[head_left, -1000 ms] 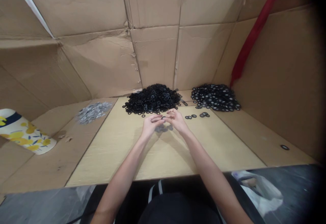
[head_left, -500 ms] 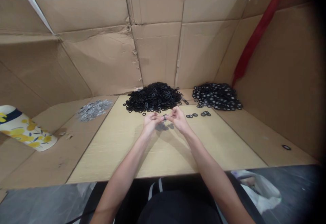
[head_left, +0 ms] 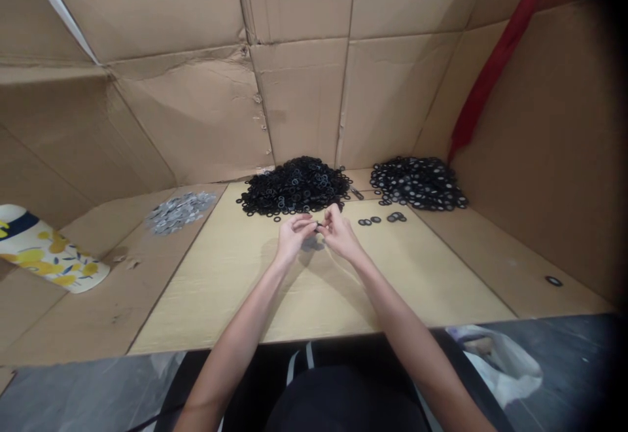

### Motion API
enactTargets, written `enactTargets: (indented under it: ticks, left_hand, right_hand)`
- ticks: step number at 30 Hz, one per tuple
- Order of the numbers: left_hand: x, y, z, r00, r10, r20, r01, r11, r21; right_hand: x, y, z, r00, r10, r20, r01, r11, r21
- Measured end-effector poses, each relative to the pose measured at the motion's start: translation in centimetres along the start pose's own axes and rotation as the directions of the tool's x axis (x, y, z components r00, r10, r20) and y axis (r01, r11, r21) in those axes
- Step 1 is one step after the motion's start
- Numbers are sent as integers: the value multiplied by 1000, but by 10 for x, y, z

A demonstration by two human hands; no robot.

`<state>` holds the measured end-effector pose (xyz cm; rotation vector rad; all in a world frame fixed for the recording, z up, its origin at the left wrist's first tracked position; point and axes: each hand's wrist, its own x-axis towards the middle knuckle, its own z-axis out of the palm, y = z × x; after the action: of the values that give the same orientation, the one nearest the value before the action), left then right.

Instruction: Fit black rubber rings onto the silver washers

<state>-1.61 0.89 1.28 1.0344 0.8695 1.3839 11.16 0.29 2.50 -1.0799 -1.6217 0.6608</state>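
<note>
My left hand (head_left: 292, 234) and my right hand (head_left: 338, 232) meet over the middle of the pale board (head_left: 314, 281), fingertips pinched together on a small black ring (head_left: 318, 225) between them. Just beyond my hands lies a big heap of black rubber rings (head_left: 294, 186). To its right sits a second heap of black rings with pale centres (head_left: 416, 184). A few loose rings (head_left: 381, 219) lie in a row right of my right hand. A small grey cluster lies on the board under my hands, mostly hidden.
A pile of silvery washers (head_left: 179, 211) lies at the left. A flower-patterned cylinder (head_left: 46, 250) lies on its side at the far left. Cardboard walls (head_left: 299, 91) enclose the bench, a red strap (head_left: 485, 72) hangs at right. One ring (head_left: 553, 281) lies far right.
Both hands have drifted slightly farther from me, towards the black heap, and stay pinched together. The piles have not moved.
</note>
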Motion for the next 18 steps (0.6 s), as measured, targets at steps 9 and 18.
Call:
enactTargets:
  ticks: [9, 18]
  left_hand:
    - [-1, 3, 2, 998, -55, -8, 54, 995, -81]
    - [-6, -3, 9, 976, 148, -161, -134, 986, 95]
  right_hand:
    - [4, 9, 7, 1000, 18, -23, -15, 989, 147]
    - [0, 3, 8, 992, 40, -119, -48, 997, -62]
